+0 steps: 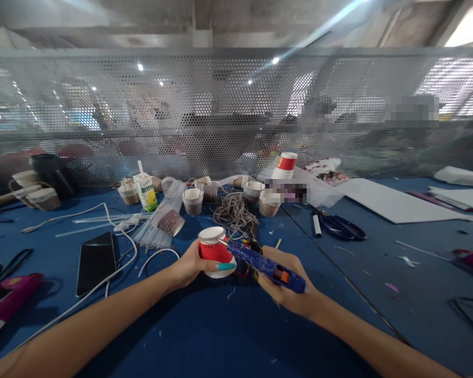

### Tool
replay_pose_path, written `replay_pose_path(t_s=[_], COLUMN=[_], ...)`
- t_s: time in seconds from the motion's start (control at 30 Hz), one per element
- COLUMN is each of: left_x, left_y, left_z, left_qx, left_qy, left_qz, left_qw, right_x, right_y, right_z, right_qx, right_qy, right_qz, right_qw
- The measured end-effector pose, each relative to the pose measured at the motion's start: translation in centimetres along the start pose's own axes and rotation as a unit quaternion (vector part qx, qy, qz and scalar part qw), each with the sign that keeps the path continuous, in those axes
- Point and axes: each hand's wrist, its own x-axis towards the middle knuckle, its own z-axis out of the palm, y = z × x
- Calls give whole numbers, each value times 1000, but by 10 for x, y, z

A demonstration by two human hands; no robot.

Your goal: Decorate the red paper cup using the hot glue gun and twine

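My left hand (189,265) grips a red and white paper cup (213,247), held upside down just above the blue table (205,331). My right hand (289,283) holds a blue glue gun (266,265). Its nozzle touches the cup's upturned base rim. A tangle of grey-brown cord (233,210) lies just behind the cup.
Several cord-wrapped cups (193,201) and a drink carton (145,190) stand at the back. A black phone (96,261), white cable (114,231), glue sticks (157,231), scissors (341,227), white paper sheets (394,202) and a pink glue gun (8,299) lie around. A perforated metal screen (236,110) closes the far side.
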Motion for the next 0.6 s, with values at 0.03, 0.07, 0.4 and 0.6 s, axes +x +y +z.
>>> replay_pose_path(t_s=[0.03, 0.07, 0.4, 0.6], left_x=[0, 0, 0, 1], left_y=[0, 0, -1, -6], left_z=[1, 1, -1, -7], left_qx=[0, 1, -18, -46], left_qy=[1, 2, 11, -8], left_qz=[-1, -2, 9, 12], left_qw=[1000, 1000, 1000, 999], right_x=[0, 0, 0, -1], right_y=[0, 0, 1, -1], right_z=[0, 0, 0, 0], right_qx=[-1, -2, -13, 5], right_qy=[-2, -4, 5, 7], right_qz=[0, 0, 6, 5], right_qw=[1000, 1000, 1000, 1000])
